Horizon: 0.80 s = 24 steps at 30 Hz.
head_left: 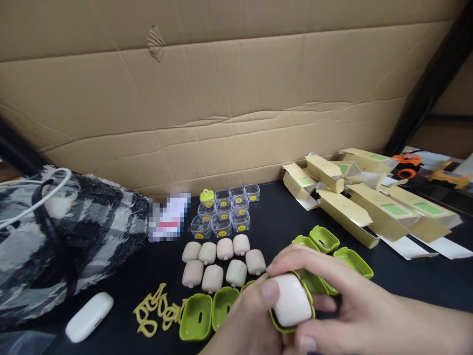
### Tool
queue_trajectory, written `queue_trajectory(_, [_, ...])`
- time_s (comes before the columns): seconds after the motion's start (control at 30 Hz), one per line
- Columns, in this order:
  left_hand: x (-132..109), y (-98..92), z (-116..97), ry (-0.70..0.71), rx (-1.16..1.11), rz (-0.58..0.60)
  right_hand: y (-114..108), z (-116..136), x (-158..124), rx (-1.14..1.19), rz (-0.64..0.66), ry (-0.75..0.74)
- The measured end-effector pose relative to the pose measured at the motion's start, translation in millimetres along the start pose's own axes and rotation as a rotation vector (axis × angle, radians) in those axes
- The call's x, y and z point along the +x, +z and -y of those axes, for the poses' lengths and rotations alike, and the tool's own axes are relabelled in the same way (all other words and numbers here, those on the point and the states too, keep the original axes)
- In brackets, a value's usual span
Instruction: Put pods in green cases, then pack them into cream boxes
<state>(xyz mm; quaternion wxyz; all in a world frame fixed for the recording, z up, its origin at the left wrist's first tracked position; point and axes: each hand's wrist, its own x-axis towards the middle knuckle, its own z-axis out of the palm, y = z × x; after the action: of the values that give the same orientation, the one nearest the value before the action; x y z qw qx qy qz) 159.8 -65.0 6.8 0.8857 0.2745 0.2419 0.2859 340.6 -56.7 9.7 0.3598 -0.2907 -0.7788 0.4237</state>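
Note:
Both my hands meet at the bottom middle around one small pale pink rounded case [292,300] that sits in a green shell [277,323]. My left hand [247,320] presses its thumb against the case's left side. My right hand [354,308] wraps fingers over the top and under the shell. Several more pale pink cases [221,264] lie in two rows just behind. Open green shells [209,315] lie to the left, and more green shells [334,254] lie behind my right hand.
Several clear little boxes with yellow stickers [225,214] stand further back. Yellow loops [155,308] and a white earbud case [88,316] lie at the left, beside black-and-white fabric [74,231]. Tan cartons [369,197] pile at the right. A cardboard wall [221,88] closes the back.

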Motion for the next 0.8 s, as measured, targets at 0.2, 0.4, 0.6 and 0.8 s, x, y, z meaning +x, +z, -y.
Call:
queue_trajectory(0.2, [3.4,-6.3,6.4,0.077,0.021,0.027,-2.0,-5.3,-1.9,0.229,0.102,0.210])
queue_trajectory(0.4, [3.3,-5.0,6.5,0.142,-0.010,0.148,2.7,-16.4,-8.3,0.124,0.001,-0.003])
queue_trajectory(0.6, [-1.8,-15.1,-1.6,0.084,-0.087,0.035,-28.0,2.7,62.5,-0.090,-0.142,-0.282])
queue_trajectory(0.8, [5.8,-23.2,6.6,0.122,0.024,0.012,-50.4,-36.5,182.8,-0.383,0.029,-0.128])
